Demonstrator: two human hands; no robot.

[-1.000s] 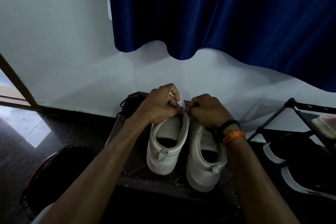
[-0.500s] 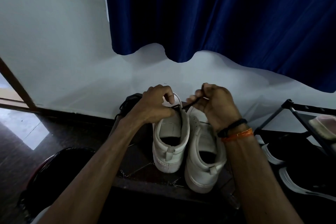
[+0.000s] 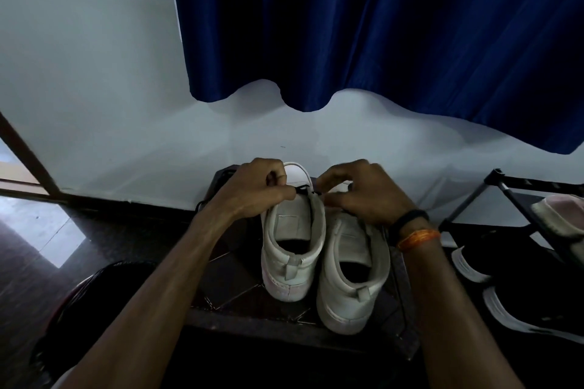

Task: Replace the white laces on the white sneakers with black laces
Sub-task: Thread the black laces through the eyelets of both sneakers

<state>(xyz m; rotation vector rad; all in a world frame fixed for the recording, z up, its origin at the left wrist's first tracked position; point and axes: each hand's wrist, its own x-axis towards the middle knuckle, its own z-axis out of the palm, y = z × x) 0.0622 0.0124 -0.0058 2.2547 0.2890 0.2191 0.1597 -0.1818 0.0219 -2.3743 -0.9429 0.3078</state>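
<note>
Two white sneakers stand side by side with heels toward me on a dark low stand [image 3: 252, 322]. Over the lace area of the left sneaker [image 3: 292, 249], my left hand [image 3: 256, 191] pinches a black lace [image 3: 303, 189] with curled fingers. My right hand [image 3: 357, 191] hovers over the front of the right sneaker [image 3: 350, 271], fingers curled, its fingertips by the same black lace at the left shoe's tongue. Whether they hold it is hidden. My hands cover the eyelets of both shoes.
A blue curtain [image 3: 379, 25] hangs on the white wall behind. To the right, a black shoe rack [image 3: 505, 186] holds dark shoes with white soles [image 3: 521, 303]. A dark round object [image 3: 94, 287] sits at lower left on the dark floor.
My right hand, which had pulled the black lace up and to the right, has come back down beside the left sneaker's tongue. My left hand stays on the left sneaker.
</note>
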